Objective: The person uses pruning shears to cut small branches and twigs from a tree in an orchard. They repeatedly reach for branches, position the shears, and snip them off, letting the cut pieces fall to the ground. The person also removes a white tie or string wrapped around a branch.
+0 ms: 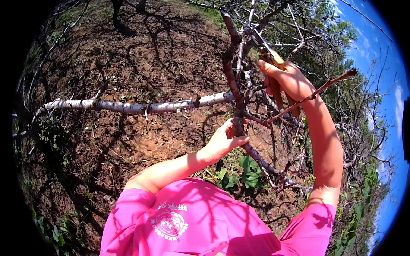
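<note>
My left hand (pixel 222 140) grips a dark, knobbly branch (pixel 237 128) in front of my chest, thumb on the near side and fingers behind it. Farther up and to the right, my right hand (pixel 290 78) holds pruning shears (pixel 275 58) with a yellow part near the pivot and brownish handles. Their metal blades (pixel 261 38) point up and left, close to the fork where several branches meet. Whether the blades touch wood cannot be told. A thin cut-ended twig (pixel 323 84) slants across in front of my right wrist.
A thick pale limb (pixel 128 107) runs leftward from the fork, low over brown soil (pixel 153 137) with leaf litter. Bare branches (pixel 294 48) tangle at upper right. Green broad-leaved plants (pixel 250 172) grow below the branch near my pink shirt (pixel 198 220).
</note>
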Demonstrator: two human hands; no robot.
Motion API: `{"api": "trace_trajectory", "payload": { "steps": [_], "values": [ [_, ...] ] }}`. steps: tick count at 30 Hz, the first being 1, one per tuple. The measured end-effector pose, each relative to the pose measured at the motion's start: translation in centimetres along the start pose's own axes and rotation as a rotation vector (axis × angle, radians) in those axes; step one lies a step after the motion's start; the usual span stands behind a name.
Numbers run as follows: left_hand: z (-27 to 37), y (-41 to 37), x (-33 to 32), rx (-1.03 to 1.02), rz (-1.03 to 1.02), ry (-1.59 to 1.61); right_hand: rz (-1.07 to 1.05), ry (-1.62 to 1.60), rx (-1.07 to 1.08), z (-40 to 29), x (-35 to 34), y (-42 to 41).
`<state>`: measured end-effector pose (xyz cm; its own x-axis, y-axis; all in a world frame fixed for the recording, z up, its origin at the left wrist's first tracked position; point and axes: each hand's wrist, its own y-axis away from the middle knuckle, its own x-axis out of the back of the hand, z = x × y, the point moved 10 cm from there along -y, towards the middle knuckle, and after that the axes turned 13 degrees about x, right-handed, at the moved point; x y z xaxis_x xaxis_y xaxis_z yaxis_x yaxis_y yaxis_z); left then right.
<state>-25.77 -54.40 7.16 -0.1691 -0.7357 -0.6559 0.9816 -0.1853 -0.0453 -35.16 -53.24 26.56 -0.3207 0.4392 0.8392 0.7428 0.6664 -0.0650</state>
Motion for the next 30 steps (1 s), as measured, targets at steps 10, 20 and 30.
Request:
{"api": "trace_trajectory", "payload": {
  "steps": [10,20,30],
  "values": [
    [-0.4,-0.4,0.5,0.027,0.030,-0.054,0.052,0.194,0.099,-0.7,0.5,-0.5],
    [-0.3,-0.4,0.2,0.024,0.043,-0.078,0.213,0.354,0.236,-0.9,1.4,0.1],
    [0.4,-0.2,-0.5,-0.008,0.050,-0.082,-0.040,0.245,0.010,0.3,1.0,3.8]
  ]
}}
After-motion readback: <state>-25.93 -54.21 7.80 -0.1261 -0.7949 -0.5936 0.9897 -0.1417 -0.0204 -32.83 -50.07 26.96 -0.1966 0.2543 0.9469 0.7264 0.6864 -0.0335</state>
